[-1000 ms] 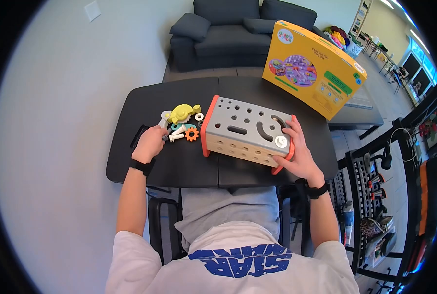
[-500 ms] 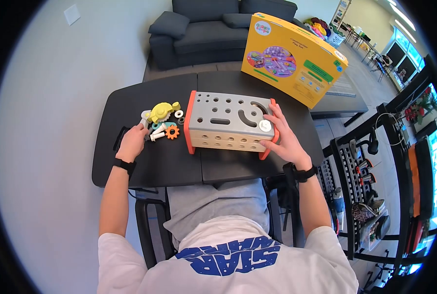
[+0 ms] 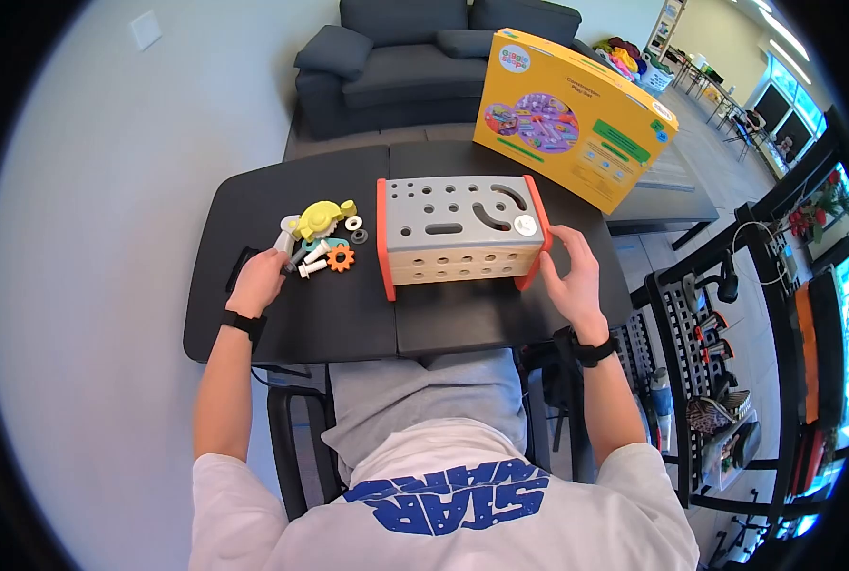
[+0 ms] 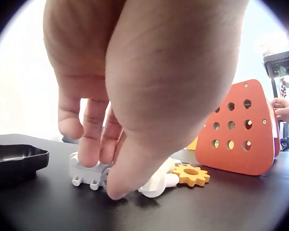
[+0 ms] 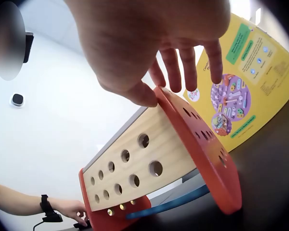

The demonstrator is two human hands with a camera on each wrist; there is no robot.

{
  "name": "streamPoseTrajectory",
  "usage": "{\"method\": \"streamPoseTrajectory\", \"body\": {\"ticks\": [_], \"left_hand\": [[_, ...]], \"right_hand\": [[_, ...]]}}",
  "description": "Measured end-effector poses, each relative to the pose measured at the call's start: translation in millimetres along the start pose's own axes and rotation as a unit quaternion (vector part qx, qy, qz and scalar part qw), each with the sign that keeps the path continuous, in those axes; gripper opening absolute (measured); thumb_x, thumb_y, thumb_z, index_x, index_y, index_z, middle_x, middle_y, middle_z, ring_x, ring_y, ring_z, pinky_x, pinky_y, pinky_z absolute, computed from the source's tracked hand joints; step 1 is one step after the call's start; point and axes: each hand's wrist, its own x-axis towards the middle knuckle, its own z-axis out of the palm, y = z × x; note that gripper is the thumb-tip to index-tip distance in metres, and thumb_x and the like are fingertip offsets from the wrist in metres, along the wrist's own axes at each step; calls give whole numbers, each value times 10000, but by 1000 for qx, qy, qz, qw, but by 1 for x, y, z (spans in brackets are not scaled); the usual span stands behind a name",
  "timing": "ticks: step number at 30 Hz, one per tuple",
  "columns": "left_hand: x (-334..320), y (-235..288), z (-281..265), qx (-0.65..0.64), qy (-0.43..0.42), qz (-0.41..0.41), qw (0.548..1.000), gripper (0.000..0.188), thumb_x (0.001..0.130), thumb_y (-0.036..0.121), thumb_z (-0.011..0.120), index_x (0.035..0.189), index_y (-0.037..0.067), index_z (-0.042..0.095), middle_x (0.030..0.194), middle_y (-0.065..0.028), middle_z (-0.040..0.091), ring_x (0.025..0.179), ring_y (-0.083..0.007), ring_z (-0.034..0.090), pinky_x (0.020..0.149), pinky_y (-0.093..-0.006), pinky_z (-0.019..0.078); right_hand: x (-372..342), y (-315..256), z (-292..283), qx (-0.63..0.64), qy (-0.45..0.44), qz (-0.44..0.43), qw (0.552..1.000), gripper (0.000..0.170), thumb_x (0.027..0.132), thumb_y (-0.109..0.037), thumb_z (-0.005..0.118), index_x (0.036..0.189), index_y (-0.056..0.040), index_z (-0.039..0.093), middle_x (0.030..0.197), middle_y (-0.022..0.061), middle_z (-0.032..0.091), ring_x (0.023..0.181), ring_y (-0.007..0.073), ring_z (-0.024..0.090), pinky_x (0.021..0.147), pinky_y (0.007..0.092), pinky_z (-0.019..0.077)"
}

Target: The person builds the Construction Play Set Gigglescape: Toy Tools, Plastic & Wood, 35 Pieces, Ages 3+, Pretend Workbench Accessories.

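My left hand [image 3: 258,283] is at the light grey toy piece [image 3: 284,240], its extended fingers and thumb reaching down to it in the left wrist view. Right beside it lie a yellow piece [image 3: 320,220], white bolts [image 3: 314,267], an orange gear [image 3: 341,258] and small rings [image 3: 353,224]. A toy bench [image 3: 458,214] with grey top, wooden side and red end panels stands upright at mid-table. At its right end, my right hand [image 3: 575,285] is spread; in the right wrist view the thumb touches the top of the red panel [image 5: 202,149]. A white disc [image 3: 525,226] sits on the bench top.
The yellow printed box [image 3: 576,119] stands behind the bench on the right. A black tray [image 4: 14,161] lies left of my left hand. Past the black table [image 3: 348,328] are a dark sofa [image 3: 405,71] and, to the right, a loaded rack [image 3: 705,333].
The bench has turned to sit squarer to me. My right hand has moved from its top corner to beside its right end. My left hand stays at the grey piece.
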Motion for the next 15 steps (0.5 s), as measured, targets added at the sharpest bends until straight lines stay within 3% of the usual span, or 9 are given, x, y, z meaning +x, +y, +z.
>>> {"method": "streamPoseTrajectory", "body": {"ticks": [4,6,9,15], "left_hand": [[3,4,-3,-16,-20,-20,999,245,756,22,789,972,34,673,1036,-137,656,1016,-344,659,887,-446,546],[3,10,-5,-10,1,-9,1000,248,749,26,791,963,34,666,1014,-132,647,1013,-341,656,890,-442,549],[6,16,-4,-2,52,23,998,230,755,11,766,961,34,667,989,-132,644,1006,-338,659,892,-439,556],[12,12,6,-6,17,18,1000,129,776,3,721,899,28,688,945,-140,654,950,-346,679,839,-451,562]], "right_hand": [[0,-5,-1,7,3,0,1000,369,874,-51,684,1236,-17,624,1215,162,656,1108,327,646,926,390,521],[1,-8,0,11,4,15,1000,357,867,-58,680,1220,-32,627,1195,167,654,1112,368,640,956,415,522],[1,-9,0,27,0,26,999,360,866,-54,678,1221,-29,623,1192,172,653,1110,371,640,957,414,521],[-1,-10,-1,5,6,8,1000,357,856,-41,677,1209,-24,624,1202,174,644,1117,375,631,961,417,516]]}}
